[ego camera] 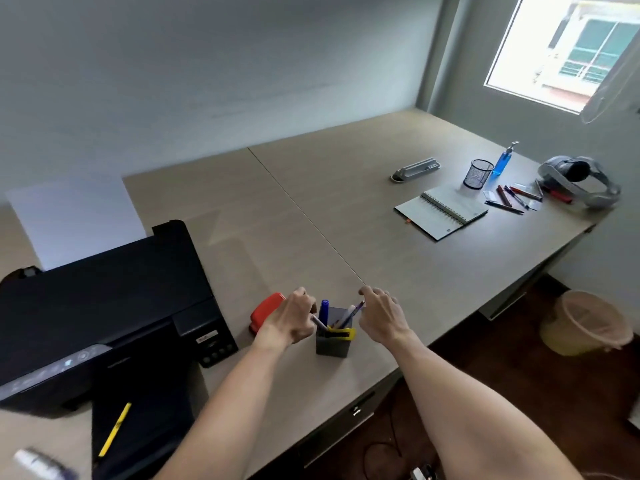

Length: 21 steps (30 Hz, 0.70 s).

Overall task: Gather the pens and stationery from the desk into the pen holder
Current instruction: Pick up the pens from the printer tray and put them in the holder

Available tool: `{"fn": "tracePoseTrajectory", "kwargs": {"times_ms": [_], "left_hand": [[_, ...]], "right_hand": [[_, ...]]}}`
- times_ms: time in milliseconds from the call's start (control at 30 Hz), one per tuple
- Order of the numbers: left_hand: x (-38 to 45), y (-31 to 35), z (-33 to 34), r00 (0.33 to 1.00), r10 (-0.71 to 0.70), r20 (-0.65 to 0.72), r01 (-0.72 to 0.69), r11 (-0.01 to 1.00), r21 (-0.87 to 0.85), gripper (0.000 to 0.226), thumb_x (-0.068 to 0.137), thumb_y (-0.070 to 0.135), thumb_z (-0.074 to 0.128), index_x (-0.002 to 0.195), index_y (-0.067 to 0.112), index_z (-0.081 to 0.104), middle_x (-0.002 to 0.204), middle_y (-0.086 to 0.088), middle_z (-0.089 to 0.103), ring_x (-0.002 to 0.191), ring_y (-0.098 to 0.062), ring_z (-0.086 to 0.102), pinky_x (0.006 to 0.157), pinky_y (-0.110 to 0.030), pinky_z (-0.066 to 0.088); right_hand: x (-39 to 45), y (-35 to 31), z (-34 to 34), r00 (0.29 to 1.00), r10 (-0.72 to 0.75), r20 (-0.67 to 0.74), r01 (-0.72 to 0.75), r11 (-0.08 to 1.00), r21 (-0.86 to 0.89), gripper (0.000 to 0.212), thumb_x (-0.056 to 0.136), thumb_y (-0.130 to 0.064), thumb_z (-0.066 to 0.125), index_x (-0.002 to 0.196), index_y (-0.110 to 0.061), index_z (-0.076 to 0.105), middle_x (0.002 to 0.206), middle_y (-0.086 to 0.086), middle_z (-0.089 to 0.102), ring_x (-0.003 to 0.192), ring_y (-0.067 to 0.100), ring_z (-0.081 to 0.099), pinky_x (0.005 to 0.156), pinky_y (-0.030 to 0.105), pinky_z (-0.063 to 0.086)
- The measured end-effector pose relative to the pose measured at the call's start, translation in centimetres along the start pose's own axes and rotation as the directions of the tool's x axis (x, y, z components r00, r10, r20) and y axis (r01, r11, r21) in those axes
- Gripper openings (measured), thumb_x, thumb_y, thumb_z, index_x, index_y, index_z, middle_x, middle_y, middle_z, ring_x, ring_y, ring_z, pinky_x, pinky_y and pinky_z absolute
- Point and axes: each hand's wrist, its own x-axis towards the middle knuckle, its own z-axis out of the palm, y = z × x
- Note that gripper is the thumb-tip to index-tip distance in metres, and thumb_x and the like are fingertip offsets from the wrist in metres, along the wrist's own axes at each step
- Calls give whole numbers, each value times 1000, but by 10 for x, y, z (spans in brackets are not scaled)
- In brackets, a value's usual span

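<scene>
Tan desk, grey wall, window; left grip on pen, right grip slack.

Blurred, edge-cut object, bottom-left.

This is an office. A long desk holds a black printer, an open notebook, loose pens and a mesh pen cup.

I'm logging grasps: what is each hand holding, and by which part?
The left hand pinches a grey pen by its upper end, over the pen holder. Whether the right hand grips the purple pen at its top cannot be told.
</scene>
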Motion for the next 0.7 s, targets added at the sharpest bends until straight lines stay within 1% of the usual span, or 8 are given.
{"fn": "tracePoseTrajectory", "kwargs": {"times_ms": [67,200,300,400,467,567,633,700], "left_hand": [[3,1,5,1000,16,3,-15,1000,-27,25,82,1,56,105,7,65,108,-16,58,97,-32,61,85,-40,54],[8,2,13,999,32,12,-32,998,-59,30,79,-2,55,107,7,60,104,-16,60,99,-32,58,83,-43,54],[9,3,14,999,43,8,-43,996,-84,32,79,-3,55,108,9,59,104,-16,61,100,-32,58,83,-43,54],[4,-5,14,999,25,-26,-27,995,-101,37,80,-4,54,114,10,58,109,-16,61,102,-31,60,85,-44,54],[-6,-15,13,998,-10,-62,3,994,-111,38,82,-3,53,116,12,56,112,-15,61,102,-30,60,87,-43,54],[-30,-36,8,988,-88,-124,68,986,-152,30,86,4,53,114,12,56,114,-13,60,104,-30,58,91,-42,51],[-53,-56,4,972,-169,-162,135,970,-203,24,88,8,50,110,12,59,110,-13,62,103,-29,59,91,-38,49],[-84,-81,3,948,-250,-198,203,952,-230,21,89,13,47,103,14,63,104,-10,66,98,-26,61,87,-36,50]], "right_hand": [[0,5,-3,1000,2,12,-2,1000,26,47,76,2,45,122,-7,52,119,15,61,111,31,52,97,36,37],[1,15,-7,1000,14,-9,-14,999,31,49,72,6,44,119,-6,54,115,15,62,108,30,52,95,34,37],[4,18,-10,999,37,-7,-37,998,44,48,73,6,42,117,-6,55,114,15,62,107,32,53,90,34,39],[10,18,-9,999,32,1,-32,998,57,42,76,4,40,112,-7,58,112,16,63,103,34,56,85,35,42],[16,13,-6,1000,7,-1,-7,998,62,34,81,0,40,106,-8,60,110,16,65,99,35,58,81,36,45],[25,-8,3,998,-63,7,62,995,79,24,84,-5,40,92,-10,62,98,13,67,88,32,60,74,39,50],[26,-27,15,992,-122,19,120,990,81,18,84,-7,42,81,-11,60,88,10,67,80,29,59,69,38,50],[23,-47,34,983,-182,29,180,980,80,14,82,-10,46,75,-15,56,80,6,66,75,28,57,66,37,48]]}}
